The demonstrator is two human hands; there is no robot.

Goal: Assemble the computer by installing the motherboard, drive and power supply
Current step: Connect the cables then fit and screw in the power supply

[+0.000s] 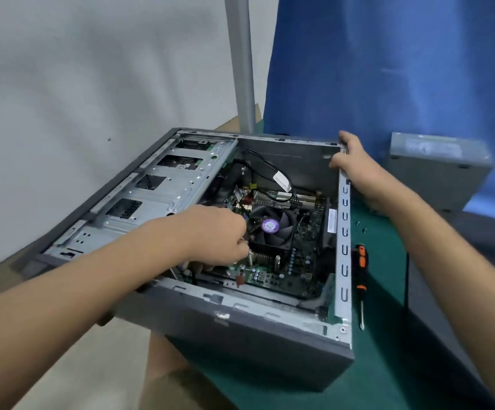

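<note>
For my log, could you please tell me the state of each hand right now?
Left hand: curled inside the grey metal computer case; hold cannot be told.
Right hand: grips the case's rim.

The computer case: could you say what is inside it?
The computer case holds a motherboard with a black cooler fan, black cables and a metal drive cage. The left hand reaches in, covering part of the board.

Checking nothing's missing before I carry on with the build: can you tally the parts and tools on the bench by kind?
computer case: 1
motherboard: 1, inside the case
cooler fan: 1, on the motherboard
grey metal unit: 1, outside the case
screwdriver: 1
Total: 5, leaving out a few loose screws too small to count.
</note>
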